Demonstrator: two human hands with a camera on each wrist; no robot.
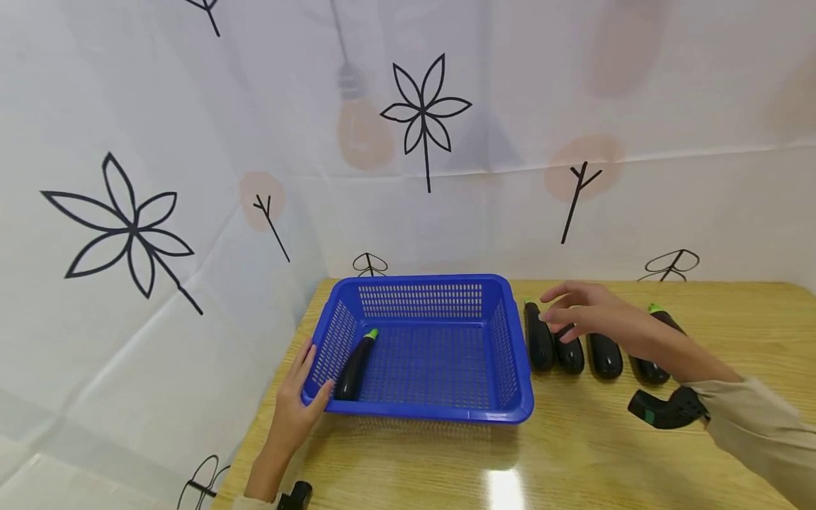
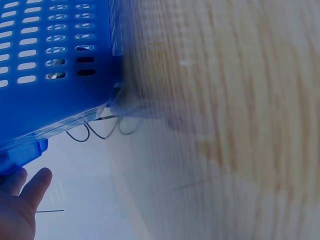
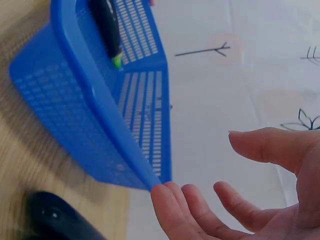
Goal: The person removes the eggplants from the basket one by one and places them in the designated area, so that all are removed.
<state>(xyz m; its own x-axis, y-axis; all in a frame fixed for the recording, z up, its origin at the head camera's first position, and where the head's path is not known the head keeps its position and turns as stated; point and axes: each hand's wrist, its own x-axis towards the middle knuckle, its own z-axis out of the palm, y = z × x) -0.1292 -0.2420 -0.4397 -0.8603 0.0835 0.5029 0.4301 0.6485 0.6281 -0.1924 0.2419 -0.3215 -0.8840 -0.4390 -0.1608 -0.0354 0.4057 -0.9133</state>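
Note:
My left hand point(image 1: 296, 404) rests against the near left corner of a blue plastic basket point(image 1: 440, 409), its thumb by the front rim and its fingers along the outer left side. Inside, along the left wall, lies one dark eggplant point(image 1: 357, 368) with a green stem end. To the right of the basket, my right hand point(image 1: 589, 312) is over a row of several eggplants point(image 1: 540, 340), its fingers loosely bent and thumb apart. Nothing is between those fingers point(image 3: 170, 210) in the right wrist view. The hand and forearm partly cover the row.
The basket and eggplants stand on a light wood-grain table point(image 1: 408, 467). A white cloth point(image 1: 510, 212) with printed leaves and bulbs hangs behind and to the left. A dark band with a device point(image 1: 669, 409) sits on the right wrist.

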